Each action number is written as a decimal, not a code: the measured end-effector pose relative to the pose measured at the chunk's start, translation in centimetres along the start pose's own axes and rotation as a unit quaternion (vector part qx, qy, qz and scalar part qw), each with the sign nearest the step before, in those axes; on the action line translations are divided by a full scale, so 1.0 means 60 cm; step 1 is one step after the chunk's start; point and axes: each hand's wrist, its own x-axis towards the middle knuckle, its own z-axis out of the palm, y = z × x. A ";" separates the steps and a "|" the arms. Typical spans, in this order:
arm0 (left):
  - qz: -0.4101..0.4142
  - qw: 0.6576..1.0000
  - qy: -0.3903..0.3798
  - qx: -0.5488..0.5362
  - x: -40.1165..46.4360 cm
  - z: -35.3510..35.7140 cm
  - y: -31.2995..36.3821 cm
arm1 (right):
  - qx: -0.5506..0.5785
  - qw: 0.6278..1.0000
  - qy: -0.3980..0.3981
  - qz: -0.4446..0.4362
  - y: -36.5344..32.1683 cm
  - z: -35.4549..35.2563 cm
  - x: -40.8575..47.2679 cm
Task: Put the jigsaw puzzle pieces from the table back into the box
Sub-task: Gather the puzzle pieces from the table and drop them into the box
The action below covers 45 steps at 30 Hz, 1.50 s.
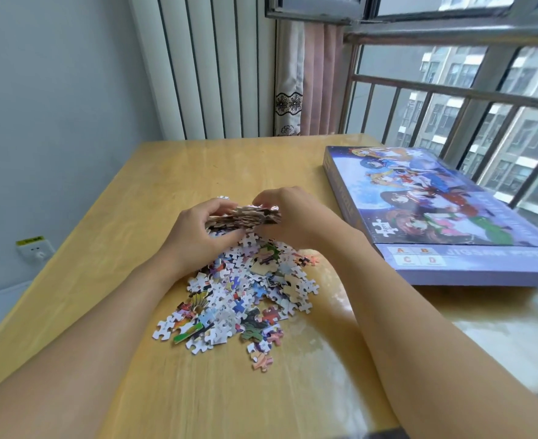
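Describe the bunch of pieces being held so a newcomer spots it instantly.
On the wooden table, left of the purple puzzle box, lies a loose pile of pieces. At its far end, both hands grip a stacked bunch, raised and showing brown edges, not flat and colourful.

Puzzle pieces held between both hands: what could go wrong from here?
The stack of pieces is only pinched between the left hand and the right hand, so some may slip out on the way. The box looks closed, and neither hand is free to open it.
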 end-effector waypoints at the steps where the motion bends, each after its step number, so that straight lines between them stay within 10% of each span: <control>1: 0.011 1.000 0.015 0.001 0.000 0.003 0.005 | 0.000 1.000 0.003 0.003 0.002 -0.001 -0.001; 17: 0.002 0.996 0.092 -0.013 0.013 0.018 0.010 | -0.011 0.999 0.050 -0.013 0.008 0.005 0.003; 26: 0.002 0.995 0.090 -0.035 0.010 0.014 0.013 | 0.145 0.973 0.165 0.073 0.013 -0.014 -0.004; 37: 0.005 0.995 0.095 -0.032 0.005 0.013 0.015 | 0.376 0.895 0.124 0.204 0.006 -0.032 -0.016; 39: 0.005 0.995 0.096 -0.030 0.004 0.011 0.016 | 0.471 0.848 0.075 0.230 0.002 -0.038 -0.017; 43: 0.032 0.994 0.108 -0.005 -0.002 0.008 0.021 | 0.751 0.602 -0.001 0.271 -0.004 -0.044 -0.033; 45: 0.060 0.991 0.121 0.008 -0.007 0.001 0.031 | 0.794 0.538 -0.011 0.284 -0.008 -0.043 -0.048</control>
